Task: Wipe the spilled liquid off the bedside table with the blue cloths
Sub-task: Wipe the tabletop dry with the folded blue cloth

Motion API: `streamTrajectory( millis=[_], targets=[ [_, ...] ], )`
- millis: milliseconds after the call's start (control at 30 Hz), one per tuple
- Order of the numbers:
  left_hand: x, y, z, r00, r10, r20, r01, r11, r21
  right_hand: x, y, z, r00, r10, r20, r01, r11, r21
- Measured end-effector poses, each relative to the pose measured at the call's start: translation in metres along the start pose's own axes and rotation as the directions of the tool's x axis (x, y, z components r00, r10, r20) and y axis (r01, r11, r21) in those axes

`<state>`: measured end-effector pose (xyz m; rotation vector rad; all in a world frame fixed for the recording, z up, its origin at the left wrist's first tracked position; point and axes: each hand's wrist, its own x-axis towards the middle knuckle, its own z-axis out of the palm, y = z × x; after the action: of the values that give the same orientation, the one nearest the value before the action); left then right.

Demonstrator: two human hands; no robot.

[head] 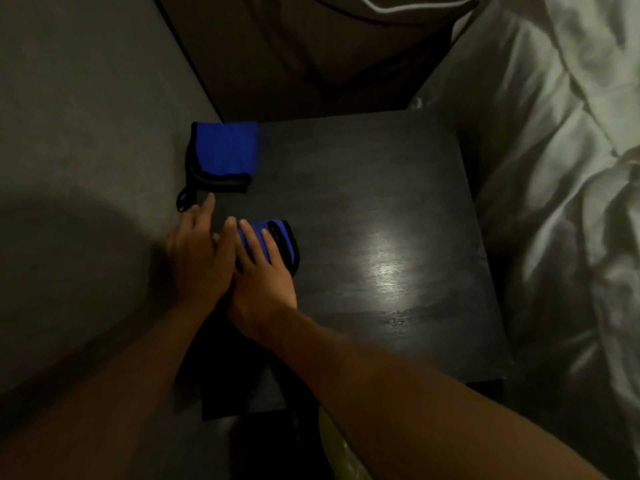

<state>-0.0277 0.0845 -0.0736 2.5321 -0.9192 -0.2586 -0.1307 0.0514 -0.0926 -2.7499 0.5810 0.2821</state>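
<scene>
A dark wooden bedside table [363, 209] fills the middle of the view, with a bright glare patch on its right half. One folded blue cloth with black trim [225, 152] lies at the table's far left corner. A second blue cloth [285, 242] lies on the left side, under my right hand [259, 271], whose fingers are spread flat on it. My left hand [199, 251] rests flat beside it, its fingers touching the table edge and my right hand. I cannot make out any liquid in the dim light.
A grey wall [86, 150] runs along the table's left side. White rumpled bedding [561, 168] rises at the right. A dark headboard or cushion [311, 57] stands behind the table. Something yellowish [341, 452] shows below the front edge.
</scene>
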Motion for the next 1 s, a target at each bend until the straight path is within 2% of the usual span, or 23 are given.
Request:
streamTrajectory(
  millis=[133, 267, 467, 567, 800, 900, 1000],
  targets=[
    [0.001, -0.007, -0.003, 0.999, 0.032, 0.037, -0.037, 0.989, 0.143, -0.004, -0.013, -0.001, 0.998, -0.070, 0.006, 0.070, 0.995, -0.076],
    [0.002, -0.006, -0.002, 0.999, 0.033, 0.028, -0.037, 0.988, 0.152, -0.002, -0.025, 0.007, 0.997, -0.079, 0.018, 0.081, 0.989, -0.125],
    [-0.003, -0.006, 0.005, 0.996, -0.045, 0.074, 0.035, 0.990, 0.137, -0.008, -0.020, 0.009, 0.961, -0.250, 0.116, 0.270, 0.936, -0.224],
    [-0.008, -0.006, 0.005, 0.995, -0.030, 0.096, 0.014, 0.987, 0.160, -0.018, -0.008, 0.010, 0.904, -0.394, 0.169, 0.428, 0.849, -0.311],
    [-0.009, 0.006, 0.000, 0.988, 0.009, 0.153, -0.055, 0.954, 0.295, -0.047, 0.037, 0.017, 0.815, -0.568, -0.112, 0.542, 0.816, -0.200],
    [-0.016, 0.009, 0.008, 0.989, -0.016, 0.148, -0.028, 0.957, 0.290, -0.058, 0.053, 0.014, 0.810, -0.569, -0.140, 0.547, 0.820, -0.166],
    [-0.025, 0.008, 0.014, 0.993, 0.041, 0.108, -0.070, 0.959, 0.276, -0.064, 0.065, 0.010, 0.811, -0.573, -0.112, 0.554, 0.816, -0.163]
  ],
)
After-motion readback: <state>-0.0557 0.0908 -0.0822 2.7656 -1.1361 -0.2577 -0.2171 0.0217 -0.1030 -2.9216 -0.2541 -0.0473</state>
